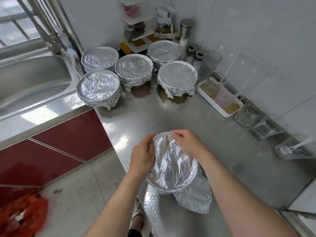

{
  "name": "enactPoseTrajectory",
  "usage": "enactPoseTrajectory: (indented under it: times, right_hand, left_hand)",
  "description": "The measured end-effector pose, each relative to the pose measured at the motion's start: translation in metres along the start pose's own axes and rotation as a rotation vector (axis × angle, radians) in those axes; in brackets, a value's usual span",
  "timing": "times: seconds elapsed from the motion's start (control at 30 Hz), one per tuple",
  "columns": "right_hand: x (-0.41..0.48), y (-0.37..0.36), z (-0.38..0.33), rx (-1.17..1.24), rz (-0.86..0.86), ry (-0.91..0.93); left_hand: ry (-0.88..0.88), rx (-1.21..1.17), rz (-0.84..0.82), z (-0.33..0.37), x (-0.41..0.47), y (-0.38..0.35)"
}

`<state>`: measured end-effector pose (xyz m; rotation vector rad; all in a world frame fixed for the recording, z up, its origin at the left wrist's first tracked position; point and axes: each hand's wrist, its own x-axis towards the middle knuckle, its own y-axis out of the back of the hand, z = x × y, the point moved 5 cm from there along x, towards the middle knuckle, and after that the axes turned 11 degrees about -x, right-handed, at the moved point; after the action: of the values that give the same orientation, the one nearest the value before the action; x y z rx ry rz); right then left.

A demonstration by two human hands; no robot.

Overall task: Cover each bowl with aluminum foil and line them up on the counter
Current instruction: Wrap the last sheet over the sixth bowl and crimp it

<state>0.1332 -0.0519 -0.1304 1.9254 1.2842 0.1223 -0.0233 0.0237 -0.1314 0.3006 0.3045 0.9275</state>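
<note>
Bowl (172,184): at the near edge of the desk (171,117), between my hands.
Left hand (142,156): fingers curled on the foil (171,161) at the left rim.
Right hand (188,142): pinching the foil at the far rim.
Foil: crumpled over the top, with a loose flap hanging off the near right side.
Covered bowls (133,68): five, clustered at the back of the desk beside the sink (34,79).

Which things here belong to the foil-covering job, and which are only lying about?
Job: round bowl half-wrapped in silver aluminium foil, gripped by left hand and right hand; five foil-covered round bowls behind.
Lying about: clear glass cups, white rectangular tray, stainless steel sink, white tiered rack.
</note>
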Motion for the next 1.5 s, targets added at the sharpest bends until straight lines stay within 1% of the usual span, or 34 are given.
enactPoseTrajectory:
  times: [0.13, 0.2, 0.27, 0.33, 0.4, 0.47, 0.53, 0.6, 0.67, 0.7, 0.77, 0.87, 0.93, 1.0, 1.07, 1.13, 1.3, 1.4, 1.5]
  right_hand:
    - [-0.001, -0.004, -0.002, 0.001, -0.008, 0.022]
    - [-0.001, -0.007, -0.004, 0.003, -0.022, 0.052]
    - [-0.002, -0.010, -0.006, 0.014, -0.057, 0.077]
    - [-0.004, -0.014, -0.009, 0.041, -0.078, 0.081]
    - [-0.004, -0.011, -0.012, 0.003, -0.040, 0.095]
    - [-0.005, -0.010, -0.016, -0.095, -0.011, 0.107]
    - [-0.004, -0.011, -0.020, -0.169, -0.014, 0.134]
    - [-0.003, -0.013, -0.026, -0.211, -0.047, 0.146]
    - [-0.004, -0.007, -0.032, -0.266, -0.049, 0.148]
    - [-0.005, 0.000, -0.033, -0.289, -0.024, 0.143]
    - [-0.013, 0.022, -0.032, -0.239, 0.100, 0.098]
    - [-0.033, 0.040, -0.004, -0.077, 0.335, -0.103]
    - [-0.046, 0.034, 0.016, -0.015, 0.405, -0.231]
    - [-0.051, 0.020, 0.026, -0.017, 0.387, -0.310]
    - [-0.048, 0.008, 0.027, -0.045, 0.327, -0.343]
    - [-0.043, 0.002, 0.021, -0.051, 0.280, -0.358]
    - [-0.023, -0.007, 0.002, -0.067, 0.201, -0.283]
    - [-0.019, -0.011, -0.005, -0.046, 0.205, -0.214]
    - [-0.021, -0.015, -0.009, -0.028, 0.201, -0.175]
  left_hand:
    - [0.014, -0.006, 0.036, 0.002, -0.008, 0.003]
    - [0.063, -0.002, 0.027, 0.002, -0.012, 0.005]
    - [0.097, 0.087, -0.010, 0.004, -0.011, 0.007]
    - [0.091, 0.168, -0.043, 0.004, -0.006, 0.008]
    - [0.064, 0.192, -0.070, 0.007, 0.000, 0.007]
    - [0.036, 0.209, -0.073, 0.010, 0.002, 0.007]
    - [0.034, 0.195, -0.047, 0.010, -0.001, 0.010]
    - [0.075, 0.169, -0.002, 0.006, -0.005, 0.014]
    - [0.125, 0.155, 0.078, 0.000, -0.012, 0.020]
    - [0.149, 0.166, 0.126, -0.001, -0.016, 0.024]
    - [0.216, 0.225, 0.202, -0.004, -0.024, 0.034]
    - [0.293, 0.326, 0.192, -0.008, -0.035, 0.046]
    - [0.281, 0.335, 0.170, -0.010, -0.035, 0.048]
    - [0.216, 0.265, 0.159, -0.008, -0.027, 0.046]
    - [0.146, 0.201, 0.092, -0.003, -0.016, 0.037]
    - [0.136, 0.160, 0.030, -0.003, -0.006, 0.026]
    - [0.120, 0.086, 0.061, -0.007, -0.001, 0.018]
    - [0.111, 0.056, 0.094, -0.009, -0.004, 0.015]
    - [0.099, 0.079, 0.122, -0.008, -0.006, 0.016]
